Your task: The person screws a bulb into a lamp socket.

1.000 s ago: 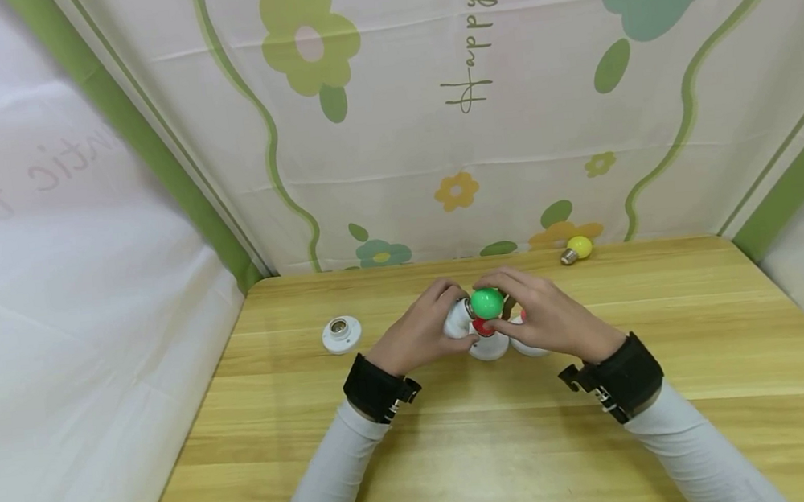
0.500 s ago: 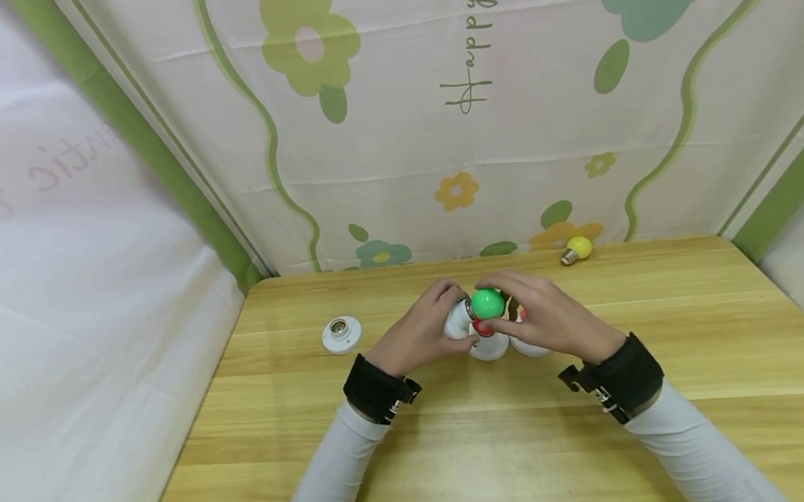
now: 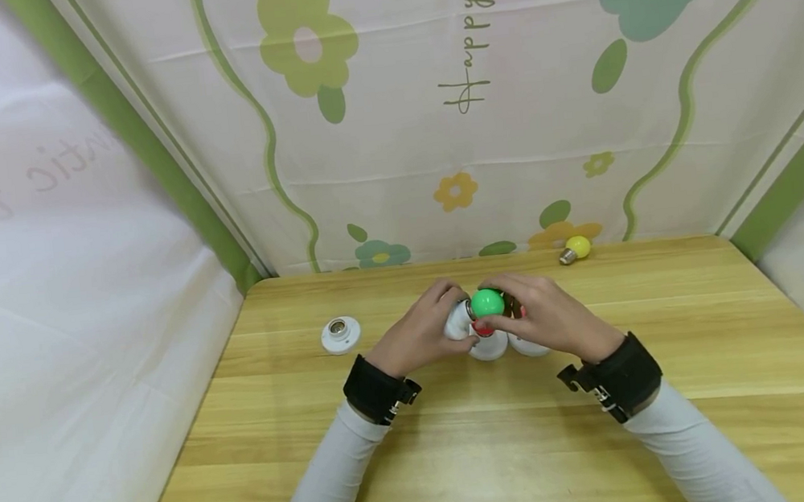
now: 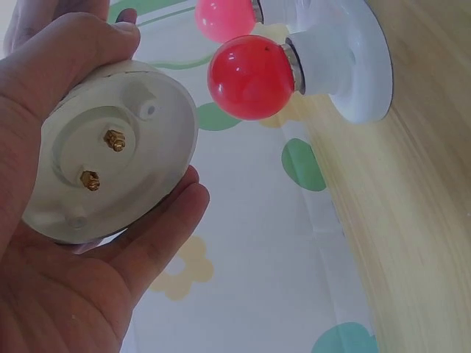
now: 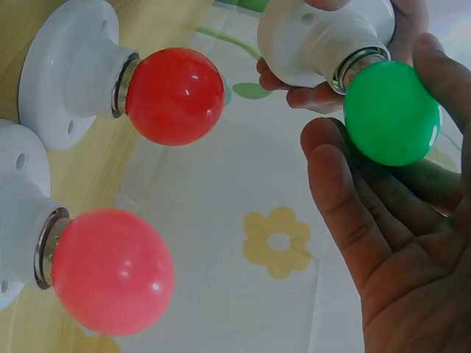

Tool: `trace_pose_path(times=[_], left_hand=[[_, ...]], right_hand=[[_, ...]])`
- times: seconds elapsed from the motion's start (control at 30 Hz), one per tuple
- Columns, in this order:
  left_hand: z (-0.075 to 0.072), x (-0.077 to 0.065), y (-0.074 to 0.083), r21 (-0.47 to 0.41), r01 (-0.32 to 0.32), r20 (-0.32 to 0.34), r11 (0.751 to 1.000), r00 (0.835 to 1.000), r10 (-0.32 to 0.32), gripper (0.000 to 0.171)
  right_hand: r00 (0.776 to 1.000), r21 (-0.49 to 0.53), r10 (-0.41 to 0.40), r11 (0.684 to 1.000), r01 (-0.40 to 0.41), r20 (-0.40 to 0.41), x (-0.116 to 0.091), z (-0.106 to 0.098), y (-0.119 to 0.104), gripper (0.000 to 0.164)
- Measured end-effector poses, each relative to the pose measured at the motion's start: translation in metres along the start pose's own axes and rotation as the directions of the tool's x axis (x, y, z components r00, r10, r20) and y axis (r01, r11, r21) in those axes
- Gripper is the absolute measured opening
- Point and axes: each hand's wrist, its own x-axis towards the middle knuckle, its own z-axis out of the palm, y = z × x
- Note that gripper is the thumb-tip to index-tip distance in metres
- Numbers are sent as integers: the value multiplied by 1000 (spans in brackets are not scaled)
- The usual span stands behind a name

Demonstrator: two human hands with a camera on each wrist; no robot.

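Observation:
My left hand [image 3: 420,332] holds a white lamp holder [image 3: 457,321] by its round base, raised off the table and tilted toward the right. In the left wrist view the base's underside shows two brass screws [image 4: 114,140]. My right hand [image 3: 557,315] has its thumb and fingers around a green light bulb [image 3: 487,303]. The bulb's metal screw cap [image 5: 364,65] sits partly inside the holder's mouth. Just below stands a red bulb [image 5: 175,95] in its own white holder [image 5: 81,81], with a pink bulb [image 5: 114,272] in another holder beside it.
An unfilled white lamp holder [image 3: 341,334] stands on the wooden table [image 3: 451,456] at the left. A yellow bulb [image 3: 578,247] lies near the back edge at the right. A flowered cloth [image 3: 391,139] hangs behind the table.
The right hand's fingers and thumb have shifted slightly around the green bulb. The left hand keeps the lamp holder in nearly the same place.

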Motion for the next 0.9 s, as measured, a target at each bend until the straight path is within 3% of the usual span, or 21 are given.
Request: trace_pose_path(times=[0.2, 0.43, 0.9], left_hand=[[0, 0, 0, 4, 0, 8, 1000, 1000, 0, 49], [0, 0, 1, 8, 11, 9, 1000, 1000, -11, 51], [-1, 0, 1, -6, 3, -6, 1000, 1000, -3, 49]], right_hand=[[1000, -8, 25, 1000, -25, 9, 0, 0, -1, 42], [1000, -34, -7, 999, 7, 7, 1, -1, -2, 58], [998, 20, -66, 998, 66, 15, 2, -1, -3, 57]])
